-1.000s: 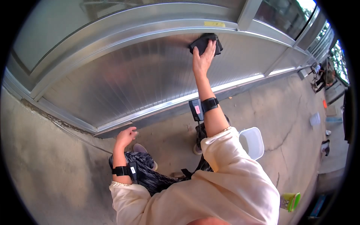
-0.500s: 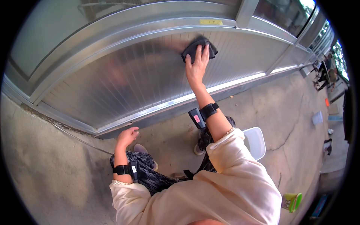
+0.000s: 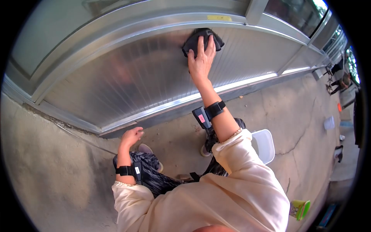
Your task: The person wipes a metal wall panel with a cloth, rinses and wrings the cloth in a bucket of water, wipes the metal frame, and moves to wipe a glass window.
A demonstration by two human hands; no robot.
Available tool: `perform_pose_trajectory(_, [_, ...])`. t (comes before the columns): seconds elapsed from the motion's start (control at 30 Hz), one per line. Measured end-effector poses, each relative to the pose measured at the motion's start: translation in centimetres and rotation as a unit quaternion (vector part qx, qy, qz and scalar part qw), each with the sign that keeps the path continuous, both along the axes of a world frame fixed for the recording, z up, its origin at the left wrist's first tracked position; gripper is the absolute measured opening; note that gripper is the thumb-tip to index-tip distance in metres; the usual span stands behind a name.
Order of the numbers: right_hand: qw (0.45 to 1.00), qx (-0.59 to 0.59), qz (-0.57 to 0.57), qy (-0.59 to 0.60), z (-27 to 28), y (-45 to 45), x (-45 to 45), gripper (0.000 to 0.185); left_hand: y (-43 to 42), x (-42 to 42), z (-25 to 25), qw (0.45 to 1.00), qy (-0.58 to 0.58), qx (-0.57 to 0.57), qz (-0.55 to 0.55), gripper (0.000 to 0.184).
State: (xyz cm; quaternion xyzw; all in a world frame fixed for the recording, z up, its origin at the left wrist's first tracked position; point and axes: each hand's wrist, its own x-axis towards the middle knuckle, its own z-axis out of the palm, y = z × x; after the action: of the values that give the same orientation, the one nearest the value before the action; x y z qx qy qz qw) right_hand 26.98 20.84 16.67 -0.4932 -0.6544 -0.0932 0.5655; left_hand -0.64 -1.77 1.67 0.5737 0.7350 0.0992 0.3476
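At the left, the left hand [image 3: 132, 136] hangs over the concrete ground [image 3: 58, 166], near the foot of the ribbed metal panel [image 3: 127, 81] and above the patterned trousers [image 3: 150, 176]. Its fingers are loosely bent and lie close together, pointing right; no object shows in it. A black strap with a small box [image 3: 137, 173] sits on that forearm, and a shoe [image 3: 145, 148] shows just to the right of the hand.

Further right, the dark cloth [image 3: 196, 38] lies against the upper part of the panel, just below the metal rail [image 3: 162, 30] that carries a yellow strip [image 3: 219, 17]. The cloth is bunched, with its long axis running roughly left to right, along the rail rather than down the ribs. One end points left and slightly down, the other right, and a blunt hump rises toward the rail. The right hand [image 3: 202, 63] presses on it from below, fingers spread and pointing up across it, thumb toward its left part. A second box [image 3: 201, 117] is strapped to this forearm.

Right of the elbow, a white tub [image 3: 263, 146] stands on the ground; beyond it are a green-rimmed container [image 3: 299, 209] and a pale bucket [image 3: 329, 123]. At the far right, a person [image 3: 341, 83] shows small and unclear.
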Motion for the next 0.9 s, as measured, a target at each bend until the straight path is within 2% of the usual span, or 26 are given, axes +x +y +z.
perform_pose_trajectory(0.07, [1.000,0.004,-0.010,0.007,1.0,0.1,0.1,0.060,0.1,0.1,0.2,1.000,-0.003,-0.003,0.002,0.037])
perform_pose_trajectory(0.27, [0.999,-0.027,0.005,-0.028,-2.3,-1.2,-0.3,0.061,0.3,0.5,0.1,0.999,-0.034,-0.015,0.022,0.037])
perform_pose_trajectory(0.37, [0.999,0.033,0.003,-0.025,0.7,-0.8,-0.4,0.060,0.3,0.4,-0.1,1.000,-0.025,-0.008,0.012,0.037])
perform_pose_trajectory(0.47, [0.999,0.043,-0.005,-0.019,1.2,-0.4,-0.5,0.058,0.3,0.5,0.3,1.000,-0.020,-0.012,0.017,0.037])
perform_pose_trajectory(0.67, [0.998,-0.052,0.001,-0.047,-4.3,-1.3,0.9,0.064,0.3,-0.6,-2.0,0.999,-0.050,-0.003,0.009,0.038])
perform_pose_trajectory(0.77, [0.998,-0.047,-0.023,0.040,-2.2,1.0,2.8,0.065,0.1,-0.7,-2.2,0.999,-0.048,0.006,0.005,0.038])
perform_pose_trajectory(0.9, [0.995,-0.038,-0.052,0.080,1.8,3.5,5.6,0.065,0.2,-0.3,-0.8,0.999,-0.031,-0.028,0.001,0.036])
